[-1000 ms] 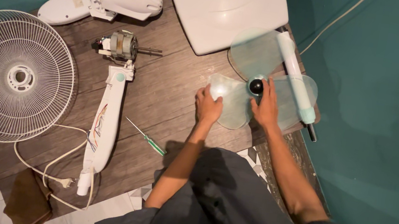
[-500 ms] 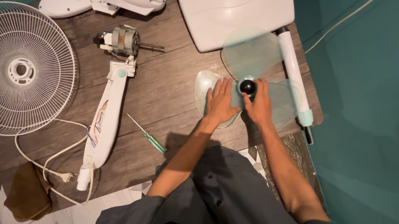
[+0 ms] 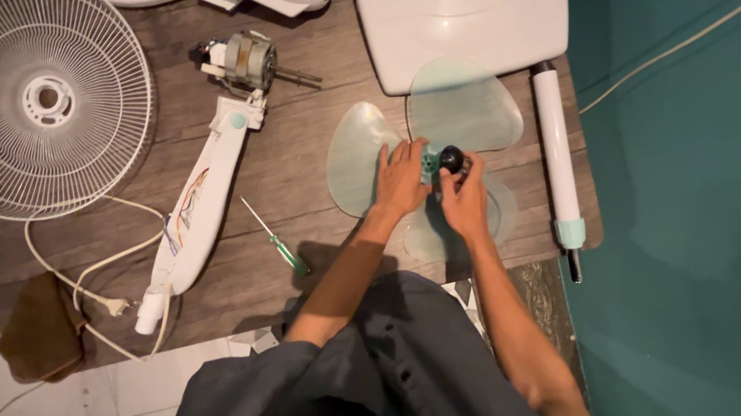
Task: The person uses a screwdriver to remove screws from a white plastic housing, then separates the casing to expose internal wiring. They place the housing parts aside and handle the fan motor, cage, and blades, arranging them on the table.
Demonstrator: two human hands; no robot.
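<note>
Left hand presses flat on the translucent fan blade, steadying it. Right hand has its fingers pinched around the black hub knob, apparently for grip.

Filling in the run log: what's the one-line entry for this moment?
left hand on fan blade | right hand at black hub cap | screwdriver idle

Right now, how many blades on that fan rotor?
3 on the translucent fan blade: one toward the white base, one left of the left hand, one under the right hand, partly hidden by it.
</note>
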